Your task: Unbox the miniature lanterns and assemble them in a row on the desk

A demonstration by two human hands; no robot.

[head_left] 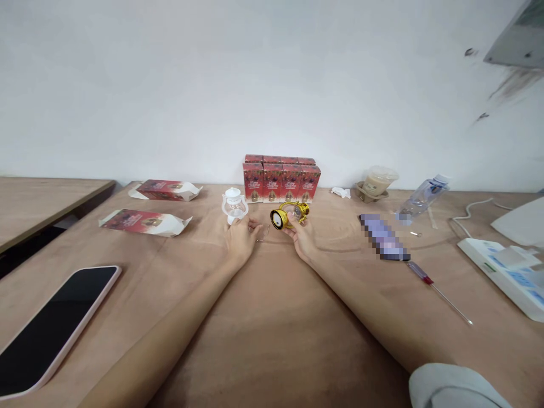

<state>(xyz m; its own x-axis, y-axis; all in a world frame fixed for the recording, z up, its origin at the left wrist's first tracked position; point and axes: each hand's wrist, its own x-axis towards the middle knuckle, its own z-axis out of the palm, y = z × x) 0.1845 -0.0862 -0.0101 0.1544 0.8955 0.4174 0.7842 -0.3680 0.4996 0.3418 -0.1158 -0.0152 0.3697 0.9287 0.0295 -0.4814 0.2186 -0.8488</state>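
Note:
A small gold lantern (290,213) lies tipped on its side on the wooden table (272,317), its round base facing me. My right hand (302,238) grips it from below and behind. A small white lantern (234,205) stands upright to the left. My left hand (242,238) rests on the table just in front of the white lantern, fingers curled loosely, close to it; contact with it is not clear. A thin wire piece (266,233) lies between the hands.
Several red gift boxes (281,179) stand in a row at the back. Two flattened red boxes (147,221) lie at the left, a phone (53,326) near left. A screwdriver (440,292), water bottle (423,198), cup (376,182) and power strip (505,272) sit at the right.

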